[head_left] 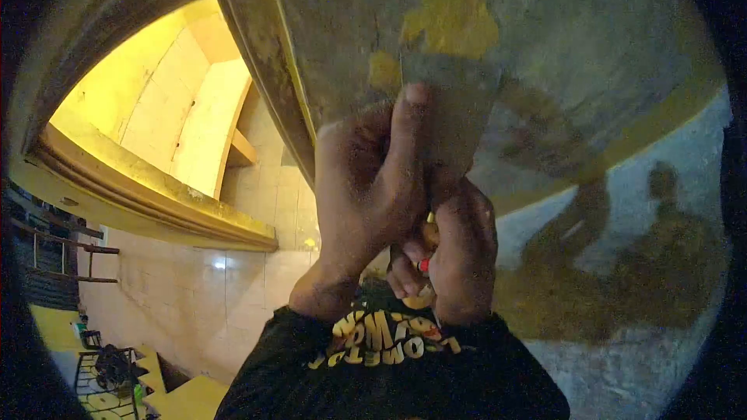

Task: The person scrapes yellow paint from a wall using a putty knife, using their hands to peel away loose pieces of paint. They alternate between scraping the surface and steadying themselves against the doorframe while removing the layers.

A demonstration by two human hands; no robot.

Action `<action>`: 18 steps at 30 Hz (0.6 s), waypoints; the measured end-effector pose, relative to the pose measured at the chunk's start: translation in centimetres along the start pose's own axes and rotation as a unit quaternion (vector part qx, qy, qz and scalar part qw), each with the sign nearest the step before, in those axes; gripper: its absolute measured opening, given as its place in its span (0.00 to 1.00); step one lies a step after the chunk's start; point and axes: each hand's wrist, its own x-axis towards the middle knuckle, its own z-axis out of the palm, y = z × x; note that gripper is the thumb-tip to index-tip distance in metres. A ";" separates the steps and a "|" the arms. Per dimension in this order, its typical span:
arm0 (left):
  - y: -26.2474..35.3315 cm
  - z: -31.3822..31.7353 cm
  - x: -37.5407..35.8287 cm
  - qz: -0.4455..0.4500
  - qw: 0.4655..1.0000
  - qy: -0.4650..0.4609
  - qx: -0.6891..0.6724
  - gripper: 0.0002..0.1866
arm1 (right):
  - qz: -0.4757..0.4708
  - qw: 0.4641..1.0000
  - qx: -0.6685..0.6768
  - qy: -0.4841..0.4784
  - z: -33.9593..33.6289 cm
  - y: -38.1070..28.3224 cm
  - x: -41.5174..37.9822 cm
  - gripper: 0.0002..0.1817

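A wide, flat scraper blade point(461, 113) lies against the grey, patchy wall point(591, 23), its broad edge just below a ragged patch of yellow paint point(451, 15). My left hand point(362, 179) is closed on the blade's left side, with the thumb stretched up along its face. Below it, my right hand point(467, 245) wraps round the scraper's lower end, where most of the handle is hidden by fingers. A small red bit point(423, 265) shows between those fingers. Dark sleeves cover both forearms.
To the left, a wooden frame point(156, 187) borders a brightly lit yellow opening. A ladder-like wooden piece point(74, 253) and a black metal rack point(97, 377) stand at the lower left on the tiled floor point(194, 288). Shadows fall on the pale lower wall point(638, 358) at right.
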 end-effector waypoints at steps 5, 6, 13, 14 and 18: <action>1.0 -0.4 0.0 -0.045 0.997 -0.024 -0.050 0.22 | -0.008 1.000 -0.003 0.001 0.1 0.2 -0.5 0.17; 1.1 -0.5 0.2 -0.048 0.998 -0.037 -0.028 0.22 | 0.000 1.000 -0.014 0.013 0.1 0.0 -0.4 0.17; 0.5 0.0 0.1 -0.023 0.997 -0.015 -0.078 0.23 | 0.009 0.996 0.003 0.091 1.5 -0.6 -0.8 0.18; 0.6 0.1 0.1 -0.025 0.996 -0.017 -0.079 0.23 | -0.004 0.997 0.003 0.080 1.6 -0.7 -0.9 0.17; 0.9 -0.2 0.4 -0.038 0.997 -0.032 -0.063 0.23 | 0.003 0.998 -0.022 0.054 1.2 -0.5 -0.9 0.17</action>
